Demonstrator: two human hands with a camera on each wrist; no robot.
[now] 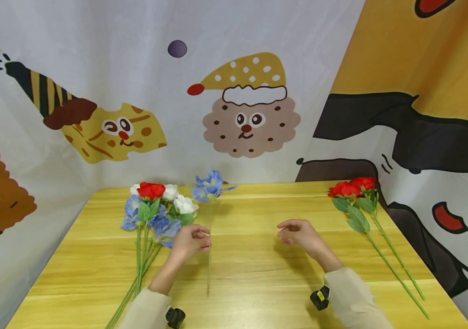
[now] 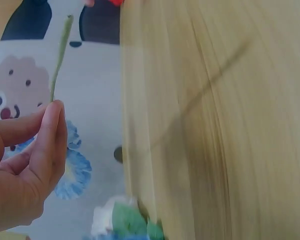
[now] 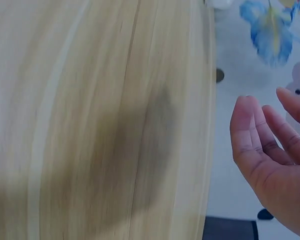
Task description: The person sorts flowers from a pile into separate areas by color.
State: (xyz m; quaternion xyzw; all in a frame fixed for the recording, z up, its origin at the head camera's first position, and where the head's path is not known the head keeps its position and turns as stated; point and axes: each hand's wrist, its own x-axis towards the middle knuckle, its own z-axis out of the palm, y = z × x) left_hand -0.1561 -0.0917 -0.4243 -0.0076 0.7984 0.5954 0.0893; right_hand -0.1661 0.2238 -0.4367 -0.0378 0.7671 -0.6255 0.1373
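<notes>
My left hand (image 1: pixel 190 242) pinches the thin stem of a blue artificial flower (image 1: pixel 210 186), held upright above the table. Its bloom is at the top and the stem's lower end hangs below my fingers. In the left wrist view the stem (image 2: pixel 61 55) passes between thumb and fingertips, and the blue petals (image 2: pixel 72 172) show behind the hand. To the right, my right hand (image 1: pixel 301 235) hovers over the table with loosely bent fingers and holds nothing. The right wrist view shows that hand (image 3: pixel 275 155) apart from the blue flower (image 3: pixel 272 35).
A bunch of artificial flowers lies at the left, with a red bloom (image 1: pixel 151 190), white blooms (image 1: pixel 185 204) and blue blooms (image 1: pixel 163 224). Two red flowers (image 1: pixel 345 188) with long green stems lie at the right of the wooden table (image 1: pixel 250 283). A printed curtain (image 1: pixel 135 59) hangs behind.
</notes>
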